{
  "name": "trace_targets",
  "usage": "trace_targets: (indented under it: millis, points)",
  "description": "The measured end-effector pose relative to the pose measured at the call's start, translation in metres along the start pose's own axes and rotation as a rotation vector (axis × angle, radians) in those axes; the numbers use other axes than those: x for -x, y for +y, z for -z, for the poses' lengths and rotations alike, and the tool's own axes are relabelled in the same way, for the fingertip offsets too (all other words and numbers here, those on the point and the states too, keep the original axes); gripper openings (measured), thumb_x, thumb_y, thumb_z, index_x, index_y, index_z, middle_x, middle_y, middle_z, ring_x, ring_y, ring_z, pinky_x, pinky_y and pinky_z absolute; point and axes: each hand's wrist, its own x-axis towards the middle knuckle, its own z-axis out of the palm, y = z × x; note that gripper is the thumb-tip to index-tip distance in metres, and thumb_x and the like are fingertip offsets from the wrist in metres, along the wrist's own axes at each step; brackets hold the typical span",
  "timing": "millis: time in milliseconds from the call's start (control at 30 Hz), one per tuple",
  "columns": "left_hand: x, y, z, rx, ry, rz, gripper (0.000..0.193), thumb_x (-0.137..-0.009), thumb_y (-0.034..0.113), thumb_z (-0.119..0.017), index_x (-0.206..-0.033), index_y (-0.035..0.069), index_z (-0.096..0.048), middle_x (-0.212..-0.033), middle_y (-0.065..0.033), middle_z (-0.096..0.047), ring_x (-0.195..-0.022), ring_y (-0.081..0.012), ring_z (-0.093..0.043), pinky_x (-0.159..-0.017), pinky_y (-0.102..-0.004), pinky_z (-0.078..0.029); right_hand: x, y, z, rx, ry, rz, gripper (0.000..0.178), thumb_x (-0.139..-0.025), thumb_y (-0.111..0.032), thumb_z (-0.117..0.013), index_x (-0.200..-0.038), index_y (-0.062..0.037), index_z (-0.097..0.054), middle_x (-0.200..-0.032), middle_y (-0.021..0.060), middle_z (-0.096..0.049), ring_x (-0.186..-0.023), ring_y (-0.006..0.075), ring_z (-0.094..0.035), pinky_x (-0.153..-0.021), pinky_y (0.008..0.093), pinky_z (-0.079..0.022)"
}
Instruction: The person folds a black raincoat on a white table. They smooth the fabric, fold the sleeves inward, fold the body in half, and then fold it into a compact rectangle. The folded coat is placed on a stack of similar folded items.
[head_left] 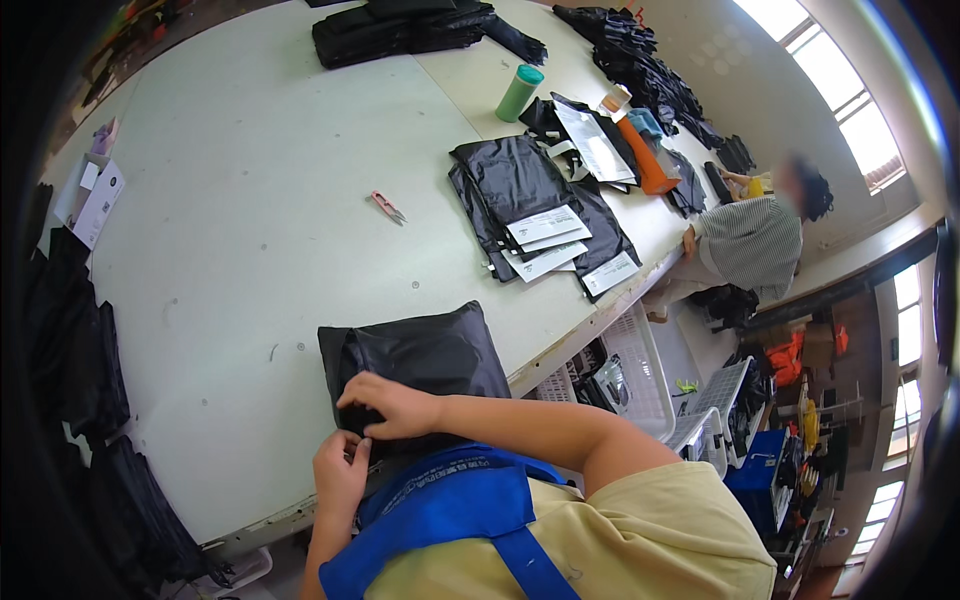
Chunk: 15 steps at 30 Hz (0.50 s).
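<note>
A folded black piece of glossy fabric [440,350] lies at the table's near edge, right in front of me. My right hand [395,408] reaches across onto its lower left part, fingers bent and pinching at the dark material. Close beside it, my left hand [342,468] is closed at the piece's near left corner, thumb and fingertips together. The two hands almost meet there. What exactly lies between the fingertips is hard to make out against the black. Farther up the table rests a pair of small pink-handled thread snips [388,208], apart from both hands.
Folded black pieces with white cards [515,185] lie to the right. Behind them stands a green bottle [519,93], near an orange cylinder [648,158]. Black stacks [400,32] sit at the far edge, a white box [92,195] at left. A co-worker [750,240] stands at right.
</note>
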Motion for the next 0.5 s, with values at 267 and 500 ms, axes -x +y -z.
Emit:
trace_targets:
  millis: [267,500]
  points:
    - [-0.022,0.001,-0.019,-0.212,0.362,-0.032,0.026,-0.079,0.009,-0.063,-0.104,0.005,-0.053,-0.076,-0.0122,-0.054,-0.069,-0.0333,-0.055,-0.065,-0.0433,-0.045,0.015,-0.001,0.002,0.232,0.738,-0.072,0.045,-0.074,-0.002,-0.07,-0.112,-0.0006,-0.047,-0.107,0.0193,-0.047,-0.097,0.0348,-0.05,-0.085,0.0376,-0.044]
    - [-0.044,-0.016,-0.027,-0.437,0.309,-0.091,0.012,-0.08,0.009,-0.059,-0.089,0.003,-0.053,-0.082,-0.0187,-0.06,-0.074,-0.0389,-0.06,-0.067,-0.0478,-0.05,0.017,0.01,-0.01,0.779,0.28,-0.094,0.06,-0.084,-0.032,-0.066,-0.138,-0.0129,-0.048,-0.147,0.0174,-0.037,-0.138,0.0364,-0.031,-0.109,0.0464,-0.028]
